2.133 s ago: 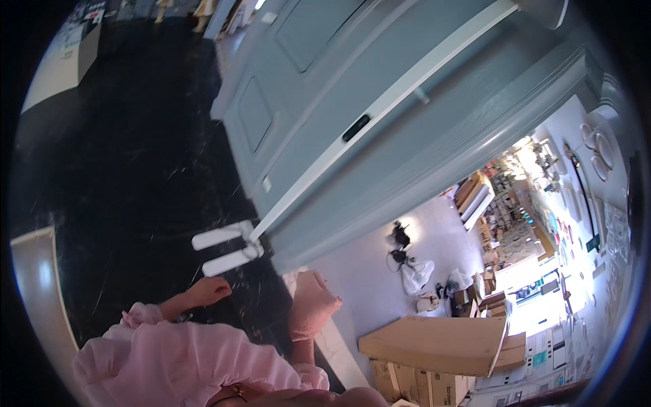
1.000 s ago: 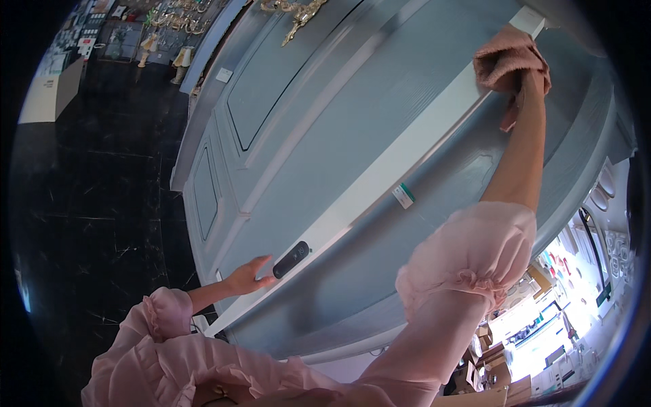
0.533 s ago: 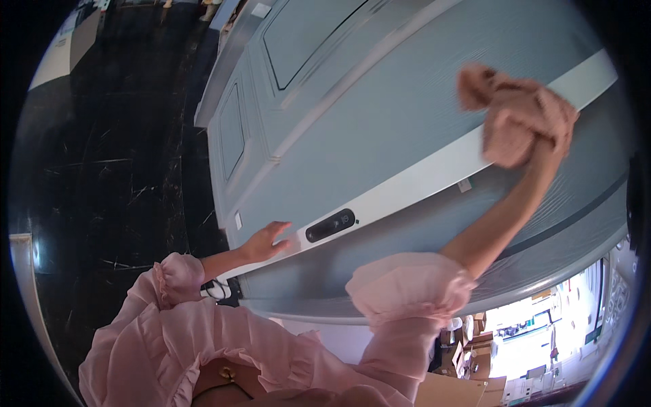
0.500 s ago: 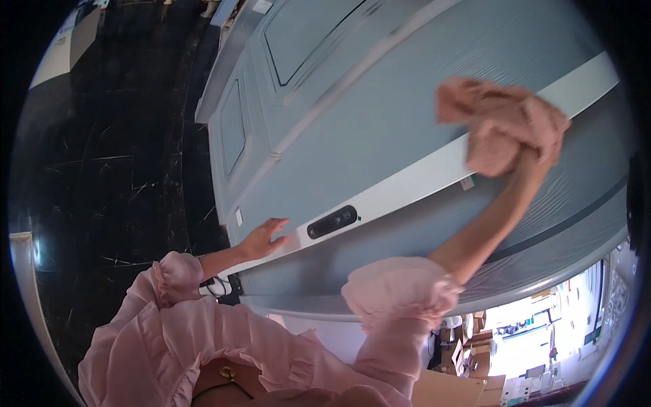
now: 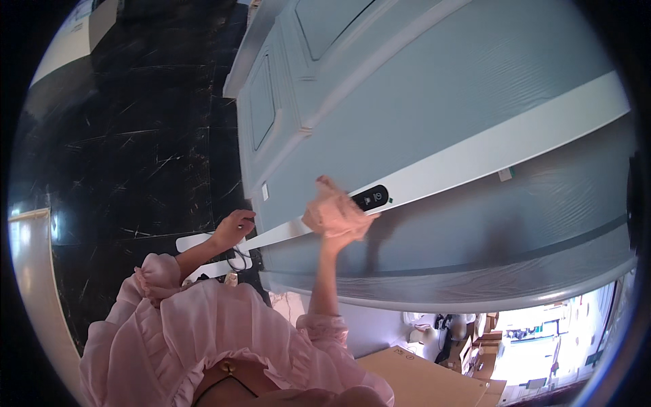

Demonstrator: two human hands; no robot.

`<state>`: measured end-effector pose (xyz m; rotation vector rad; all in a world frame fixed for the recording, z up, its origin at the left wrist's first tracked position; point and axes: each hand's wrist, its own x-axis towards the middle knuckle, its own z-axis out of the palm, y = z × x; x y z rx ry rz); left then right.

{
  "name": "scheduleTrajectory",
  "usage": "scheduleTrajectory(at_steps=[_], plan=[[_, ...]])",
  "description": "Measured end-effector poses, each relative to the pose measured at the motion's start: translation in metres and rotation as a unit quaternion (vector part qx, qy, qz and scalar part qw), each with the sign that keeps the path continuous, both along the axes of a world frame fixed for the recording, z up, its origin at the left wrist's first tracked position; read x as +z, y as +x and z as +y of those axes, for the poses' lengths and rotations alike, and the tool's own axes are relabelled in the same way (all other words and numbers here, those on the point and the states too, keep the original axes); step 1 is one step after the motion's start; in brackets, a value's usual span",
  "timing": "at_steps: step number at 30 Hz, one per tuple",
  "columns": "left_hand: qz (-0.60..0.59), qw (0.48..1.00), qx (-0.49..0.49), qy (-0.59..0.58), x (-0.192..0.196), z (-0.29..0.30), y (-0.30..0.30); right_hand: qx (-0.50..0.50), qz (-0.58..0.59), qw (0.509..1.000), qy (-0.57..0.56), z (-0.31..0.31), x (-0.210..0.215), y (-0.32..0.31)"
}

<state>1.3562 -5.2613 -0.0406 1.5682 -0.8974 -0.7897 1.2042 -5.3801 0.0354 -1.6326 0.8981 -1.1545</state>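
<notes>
Since before, the right hand (image 5: 337, 230) has slid its pink cloth (image 5: 333, 211) left along the white strip (image 5: 502, 146) of the blue door (image 5: 434, 102), next to the black oval plate (image 5: 371, 199). Its fingers are closed tight on the cloth. Left hand (image 5: 234, 227) rests open on the strip's left end.

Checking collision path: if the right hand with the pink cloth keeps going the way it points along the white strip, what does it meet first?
Likely the black oval lock plate on the white strip: the right hand presses the pink cloth to the door just beside it. Depth is unclear, but they look nearly touching.
</notes>
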Motion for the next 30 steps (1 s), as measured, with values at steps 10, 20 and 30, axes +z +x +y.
scheduleTrajectory(at_steps=[10, 20, 30], plan=[[0.064, 0.994, 0.084, 0.043, -0.034, 0.087, 0.022, 0.129, -0.124, 0.976, 0.126, 0.011, -0.01, 0.018], [0.169, 0.95, 0.206, 0.161, -0.097, 0.199, 0.014, -0.105, -0.297, 0.946, 0.068, -0.064, 0.058, 0.009], [0.228, 0.901, 0.151, 0.337, -0.151, 0.233, -0.02, -0.172, 0.07, 0.948, 0.259, -0.069, -0.213, -0.044]])
